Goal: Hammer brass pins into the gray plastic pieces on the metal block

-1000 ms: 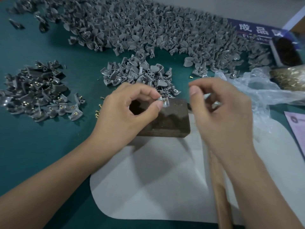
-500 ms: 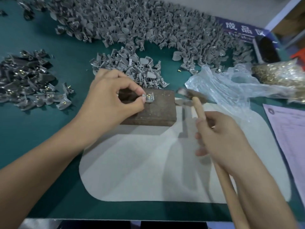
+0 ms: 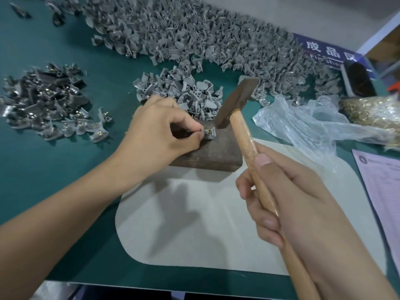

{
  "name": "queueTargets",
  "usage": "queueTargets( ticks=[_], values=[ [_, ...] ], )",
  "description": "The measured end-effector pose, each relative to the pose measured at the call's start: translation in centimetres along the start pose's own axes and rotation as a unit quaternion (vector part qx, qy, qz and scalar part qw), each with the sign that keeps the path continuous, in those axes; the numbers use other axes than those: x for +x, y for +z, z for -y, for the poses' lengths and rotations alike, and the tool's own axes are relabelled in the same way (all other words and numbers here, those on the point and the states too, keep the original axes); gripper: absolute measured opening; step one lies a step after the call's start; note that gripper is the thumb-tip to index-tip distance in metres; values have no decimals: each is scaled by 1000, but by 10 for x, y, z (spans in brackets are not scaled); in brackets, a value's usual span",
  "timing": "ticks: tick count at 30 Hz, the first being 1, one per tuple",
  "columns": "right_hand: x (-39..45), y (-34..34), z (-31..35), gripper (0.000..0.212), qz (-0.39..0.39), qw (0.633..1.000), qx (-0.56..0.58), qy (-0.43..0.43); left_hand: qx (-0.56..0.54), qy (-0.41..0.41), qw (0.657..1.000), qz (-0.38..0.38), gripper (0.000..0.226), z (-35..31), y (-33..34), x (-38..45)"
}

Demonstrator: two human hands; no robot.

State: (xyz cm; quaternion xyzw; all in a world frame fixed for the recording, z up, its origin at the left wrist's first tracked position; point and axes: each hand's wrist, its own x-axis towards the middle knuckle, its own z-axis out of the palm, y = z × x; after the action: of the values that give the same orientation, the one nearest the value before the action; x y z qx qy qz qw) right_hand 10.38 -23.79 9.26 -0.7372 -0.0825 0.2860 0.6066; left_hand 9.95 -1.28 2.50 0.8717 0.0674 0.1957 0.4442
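While the left hand (image 3: 158, 135) pinches a gray plastic piece (image 3: 208, 134) on the metal block (image 3: 207, 152), right hand (image 3: 298, 204) gripping a raised hammer (image 3: 237, 102), green tabletop (image 3: 54, 169), white mat (image 3: 194, 224), heaped gray parts (image 3: 194, 35), bagged brass pins (image 3: 372, 111).

Two hands are in view: the left hand (image 3: 160, 135) and the right hand (image 3: 296, 204). There is one hammer (image 3: 238, 105), one metal block (image 3: 207, 152) and one gray plastic piece (image 3: 208, 133) on it, carrying one brass pin (image 3: 208, 131). The loose gray pieces form three heaps, too many to count: a long heap (image 3: 194, 35), a small heap (image 3: 179, 89) and a darker heap (image 3: 49, 100). One clear bag (image 3: 307, 124), one pile of brass pins (image 3: 372, 111), one white mat (image 3: 194, 224), one printed sheet (image 3: 385, 191).
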Motion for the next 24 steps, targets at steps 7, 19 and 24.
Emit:
queueTargets(
  ticks=[7, 19, 24],
  values=[
    [-1, 8, 2, 40, 13, 1000, -16, -4, -8, 0, 1000, 7, 22, -1, -1, -1],
    [-1, 13, 2, 35, 12, 998, -38, -41, -16, -11, 1000, 6, 21, -3, -1, 0],
    [1, 10, -1, 38, 6, 998, -62, -26, -15, -11, 1000, 6, 20, -2, -2, 0]
  ],
)
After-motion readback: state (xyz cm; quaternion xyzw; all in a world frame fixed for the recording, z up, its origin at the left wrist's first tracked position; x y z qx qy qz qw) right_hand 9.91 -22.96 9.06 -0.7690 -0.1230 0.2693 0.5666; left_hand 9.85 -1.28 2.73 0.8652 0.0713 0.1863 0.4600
